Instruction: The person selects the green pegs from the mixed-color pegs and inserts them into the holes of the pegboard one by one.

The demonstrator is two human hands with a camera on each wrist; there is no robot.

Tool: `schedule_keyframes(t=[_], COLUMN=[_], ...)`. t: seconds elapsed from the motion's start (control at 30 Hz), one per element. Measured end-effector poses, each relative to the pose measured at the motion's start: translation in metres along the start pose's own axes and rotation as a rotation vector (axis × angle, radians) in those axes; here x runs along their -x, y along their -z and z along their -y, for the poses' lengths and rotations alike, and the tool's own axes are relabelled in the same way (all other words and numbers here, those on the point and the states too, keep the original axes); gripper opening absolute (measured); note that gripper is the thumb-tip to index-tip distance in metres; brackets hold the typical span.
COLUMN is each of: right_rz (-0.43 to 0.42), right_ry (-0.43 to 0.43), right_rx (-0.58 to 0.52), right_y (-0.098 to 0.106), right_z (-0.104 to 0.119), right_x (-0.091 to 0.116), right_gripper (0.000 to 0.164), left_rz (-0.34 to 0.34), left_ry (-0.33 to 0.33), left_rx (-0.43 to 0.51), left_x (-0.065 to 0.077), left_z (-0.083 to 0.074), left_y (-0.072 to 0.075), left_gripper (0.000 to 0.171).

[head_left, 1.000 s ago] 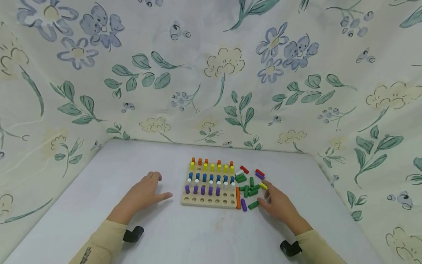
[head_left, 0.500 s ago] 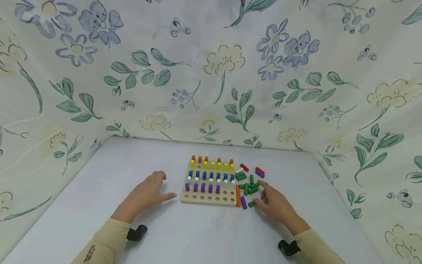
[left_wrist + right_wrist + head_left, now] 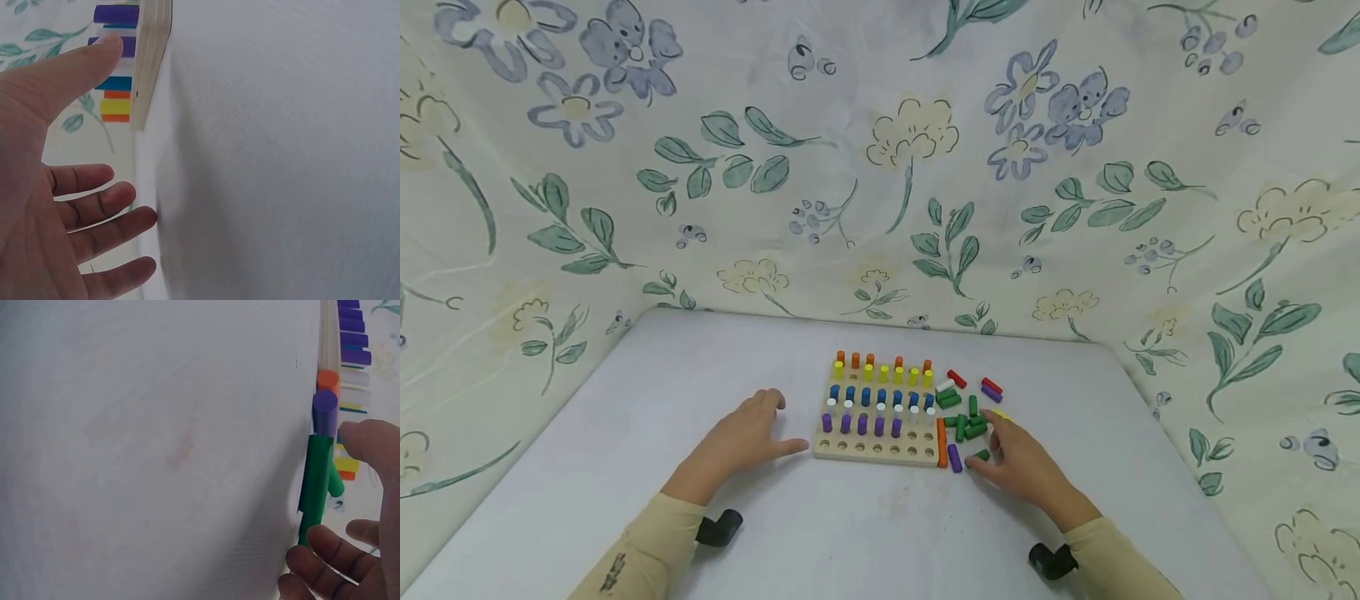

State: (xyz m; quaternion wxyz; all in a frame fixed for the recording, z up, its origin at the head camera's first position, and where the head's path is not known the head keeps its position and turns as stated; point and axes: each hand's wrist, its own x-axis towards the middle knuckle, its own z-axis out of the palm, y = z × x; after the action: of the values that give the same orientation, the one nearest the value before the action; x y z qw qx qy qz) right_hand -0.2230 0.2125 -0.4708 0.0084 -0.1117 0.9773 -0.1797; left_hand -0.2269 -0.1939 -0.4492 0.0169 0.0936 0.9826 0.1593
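A wooden pegboard (image 3: 880,459) carries rows of orange, yellow, blue, white and purple pegs; its front row of holes is bare. My left hand (image 3: 748,433) stands just left of the board, fingers spread, thumb pointing at its edge. In the left wrist view the palm of that left hand (image 3: 37,206) holds nothing. On the right, my right hand (image 3: 1026,458) hovers at the loose green pegs (image 3: 974,431), thumb and fingers apart. One green peg (image 3: 317,465) lies between its thumb and fingers in the right wrist view.
An orange peg (image 3: 942,446) lies along the board's right edge, beside a purple peg (image 3: 954,458). Red pegs (image 3: 957,379), a white peg (image 3: 945,386) and another purple peg (image 3: 992,395) lie farther back. A yellow peg (image 3: 1002,416) shows behind my right hand. Floral fabric (image 3: 872,208) surrounds the white table.
My right hand has moved left and a little nearer, away from the yellow peg and over the green ones. The left hand has shifted right, closer to the board.
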Motion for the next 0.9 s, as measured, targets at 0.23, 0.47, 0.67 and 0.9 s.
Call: schedule_keyframes(t=[0.23,0.47,0.67,0.9], right_rz=[0.002,0.019,0.02,0.023], right_ry=[-0.004,-0.018,-0.017,-0.021], right_rx=[0.019,0.022,0.028,0.039], right_y=[-0.002,-0.003,-0.004,-0.004], right_z=[0.001,0.004,0.005,0.005], right_x=[0.0,0.0,-0.001,0.0], right_gripper=[0.086,0.084,0.083,0.081], left_rz=[0.004,0.004,0.005,0.012], left_ry=[-0.003,-0.017,-0.02,-0.021], left_rx=[0.004,-0.006,-0.012,-0.013], left_x=[-0.001,-0.002,-0.003,-0.005], left_z=[-0.004,-0.01,-0.013,-0.015], left_y=[-0.002,-0.004,-0.006,-0.009], left_gripper=[0.09,0.09,0.095,0.096])
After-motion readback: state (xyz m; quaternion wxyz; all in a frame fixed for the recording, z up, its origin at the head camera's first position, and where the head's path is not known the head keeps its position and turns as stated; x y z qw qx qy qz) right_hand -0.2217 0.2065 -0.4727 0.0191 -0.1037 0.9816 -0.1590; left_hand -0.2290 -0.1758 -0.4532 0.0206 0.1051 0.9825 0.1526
